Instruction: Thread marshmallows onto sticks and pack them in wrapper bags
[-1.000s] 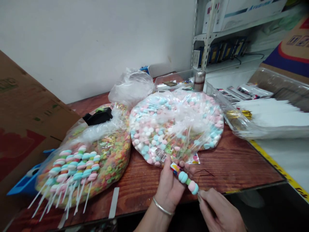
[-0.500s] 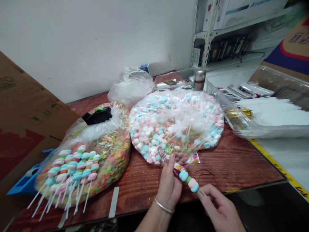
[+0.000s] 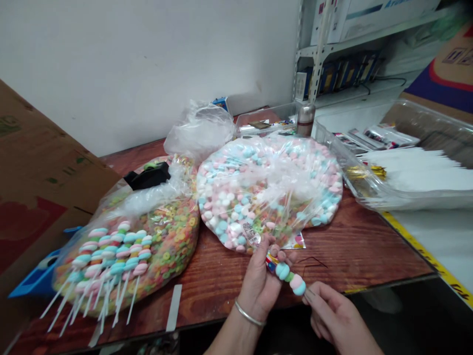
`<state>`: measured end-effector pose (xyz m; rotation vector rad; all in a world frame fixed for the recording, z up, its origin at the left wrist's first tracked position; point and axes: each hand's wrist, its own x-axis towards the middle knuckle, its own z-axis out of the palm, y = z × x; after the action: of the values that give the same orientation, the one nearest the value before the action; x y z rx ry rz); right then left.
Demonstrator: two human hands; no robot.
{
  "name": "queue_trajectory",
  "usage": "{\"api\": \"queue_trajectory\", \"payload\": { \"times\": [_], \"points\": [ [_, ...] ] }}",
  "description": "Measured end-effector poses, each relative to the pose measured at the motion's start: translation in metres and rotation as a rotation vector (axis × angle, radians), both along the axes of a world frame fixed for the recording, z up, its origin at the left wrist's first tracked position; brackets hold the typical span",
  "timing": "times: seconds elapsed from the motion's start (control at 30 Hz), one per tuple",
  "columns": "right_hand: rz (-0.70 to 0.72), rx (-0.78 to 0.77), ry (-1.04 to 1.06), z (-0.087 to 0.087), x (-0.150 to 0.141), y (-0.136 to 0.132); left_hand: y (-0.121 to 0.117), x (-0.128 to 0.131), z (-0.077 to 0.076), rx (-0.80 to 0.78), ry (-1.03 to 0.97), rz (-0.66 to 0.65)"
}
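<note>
My right hand (image 3: 325, 308) pinches the near end of the marshmallow skewer (image 3: 289, 277), probably by its stick, though my grip hides that. My left hand (image 3: 261, 278) curls around the far end, over a printed wrapper (image 3: 271, 265), presumably to steady it above the table (image 3: 214, 291); its fingers are partly hidden. Other skewers (image 3: 116, 254) lie together on the ring-candy bag (image 3: 181, 246), perhaps for neatness. Farther off, plastic folds blur the marshmallow bag (image 3: 236, 182).

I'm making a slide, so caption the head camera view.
Left hand and right hand hold a candy skewer before a bag of marshmallows.
</note>
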<state>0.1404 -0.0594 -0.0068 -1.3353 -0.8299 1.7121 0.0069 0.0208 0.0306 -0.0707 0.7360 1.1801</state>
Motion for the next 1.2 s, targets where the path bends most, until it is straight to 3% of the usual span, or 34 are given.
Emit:
{"api": "queue_trajectory", "payload": {
  "times": [0.13,0.23,0.47,0.63,0.77,0.87,1.0,1.1,1.2],
  "points": [
    [0.002,0.227,-0.343,0.003,0.001,-0.004,-0.005,0.010,0.001,-0.004,0.034,0.031],
    [0.016,0.262,-0.366,0.002,0.000,-0.006,-0.008,0.016,0.001,0.019,0.054,0.024],
    [-0.035,-0.011,0.121,-0.007,-0.005,-0.002,-0.002,-0.001,0.004,0.152,-0.020,0.007],
    [-0.086,-0.143,0.385,0.006,-0.007,0.002,-0.005,-0.011,0.002,0.239,-0.105,-0.057],
    [-0.115,-0.199,0.525,0.016,-0.006,0.003,-0.005,-0.008,-0.002,0.202,-0.122,-0.083],
    [-0.043,-0.231,0.582,0.017,-0.005,0.000,-0.001,-0.005,-0.002,0.175,-0.094,-0.048],
    [0.092,-0.237,0.359,0.013,-0.004,-0.006,0.000,0.001,0.000,0.073,0.024,0.008],
    [0.078,-0.109,0.150,0.009,-0.004,-0.009,-0.008,0.010,0.000,0.051,0.094,0.001],
    [0.064,-0.025,0.076,0.004,-0.004,-0.010,-0.016,0.015,-0.003,0.104,0.102,-0.065]
  ]
}}
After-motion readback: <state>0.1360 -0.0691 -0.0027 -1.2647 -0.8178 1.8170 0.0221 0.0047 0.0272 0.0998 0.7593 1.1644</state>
